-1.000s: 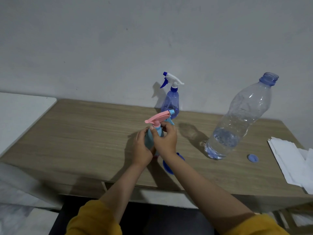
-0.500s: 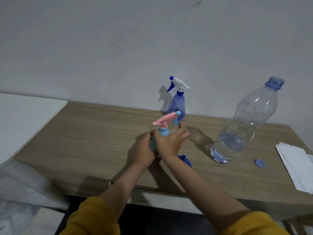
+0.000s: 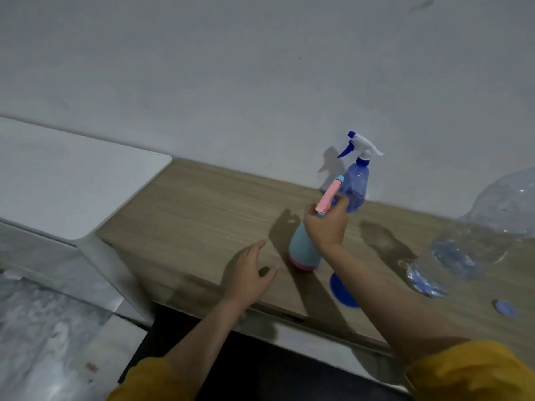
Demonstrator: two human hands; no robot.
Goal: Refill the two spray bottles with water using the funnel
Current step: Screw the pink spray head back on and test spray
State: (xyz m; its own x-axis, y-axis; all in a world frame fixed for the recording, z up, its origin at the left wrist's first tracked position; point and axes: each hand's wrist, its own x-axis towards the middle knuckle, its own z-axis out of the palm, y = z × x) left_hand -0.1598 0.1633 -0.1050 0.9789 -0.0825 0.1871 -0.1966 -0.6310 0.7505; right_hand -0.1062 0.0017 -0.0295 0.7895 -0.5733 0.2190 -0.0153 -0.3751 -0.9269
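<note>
Light-blue plastic spray bottle with pink trigger head (image 3: pixel 304 246) gripped at the neck by right hand (image 3: pixel 327 227), upright on wooden surface (image 3: pixel 202 209), left hand (image 3: pixel 249 273) held beside it, fingers (image 3: pixel 258 246) loosely spread, nothing held

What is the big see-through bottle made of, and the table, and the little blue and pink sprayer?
The big bottle looks like thin clear plastic: you see water and dents through it. The table shows pale wood grain with a matte finish; it may be printed laminate rather than solid wood. The little sprayer, gripped at its neck by the right hand, looks like smooth opaque plastic, evenly coloured.
</note>
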